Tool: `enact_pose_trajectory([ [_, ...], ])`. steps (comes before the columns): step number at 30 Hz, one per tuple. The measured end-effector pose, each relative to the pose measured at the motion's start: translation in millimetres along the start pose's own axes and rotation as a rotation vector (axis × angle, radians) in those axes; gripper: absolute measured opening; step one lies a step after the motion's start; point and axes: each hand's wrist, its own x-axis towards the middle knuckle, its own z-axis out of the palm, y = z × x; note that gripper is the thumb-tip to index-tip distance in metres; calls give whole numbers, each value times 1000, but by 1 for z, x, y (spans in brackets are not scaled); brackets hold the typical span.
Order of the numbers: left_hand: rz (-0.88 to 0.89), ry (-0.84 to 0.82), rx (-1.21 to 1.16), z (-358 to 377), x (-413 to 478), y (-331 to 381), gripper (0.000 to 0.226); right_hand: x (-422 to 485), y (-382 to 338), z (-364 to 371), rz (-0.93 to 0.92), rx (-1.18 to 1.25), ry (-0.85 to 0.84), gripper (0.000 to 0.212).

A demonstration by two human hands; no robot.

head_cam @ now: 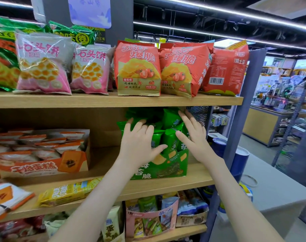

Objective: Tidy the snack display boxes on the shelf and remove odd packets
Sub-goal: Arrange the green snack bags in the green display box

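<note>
A green display box [168, 169] of small green seaweed-crisp packets [170, 138] stands on the middle shelf at the right end. My left hand [140, 138] lies flat on the packets at the box's left side, fingers spread and straight. My right hand [192, 135] presses against the packets on the right side, fingers straight and pointing up-left. An orange-and-white cake display box [44, 165] full of packets sits to the left on the same shelf. A yellow packet [68, 192] and an orange-and-white packet [7, 196] lie loose near the shelf's front edge.
The top shelf [113, 100] carries red crisp bags [138, 69], pink biscuit bags [44, 63] and green bags. Below, a pink display box [151, 217] and a brown box [192, 218] hold mixed packets. Blue cups [239, 163] stand on a grey counter [274, 189] to the right.
</note>
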Motion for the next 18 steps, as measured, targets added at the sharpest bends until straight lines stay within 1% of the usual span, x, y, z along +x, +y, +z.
enact_pose_trajectory([
  [3, -62, -31, 7, -3, 15, 8, 88, 0, 8, 3, 4, 28, 16, 67],
  [6, -78, -46, 5, -2, 26, 24, 94, -7, 15, 5, 35, 153, 52, 79],
  [8, -71, -45, -9, 2, 32, 30, 95, -11, 24, 9, 93, 249, 59, 89],
  [10, -69, -35, -21, 8, 33, 33, 100, -15, 37, 14, 131, 313, 14, 100],
  [13, -72, -17, -4, 16, 30, 34, 108, -20, 44, 26, 84, 259, -55, 115],
  [15, -83, -16, -14, 19, 29, 34, 107, -21, 43, 34, 52, 234, -41, 110],
  [18, -66, -26, -51, 21, 29, 29, 100, -25, 43, 45, 3, 220, 27, 98],
])
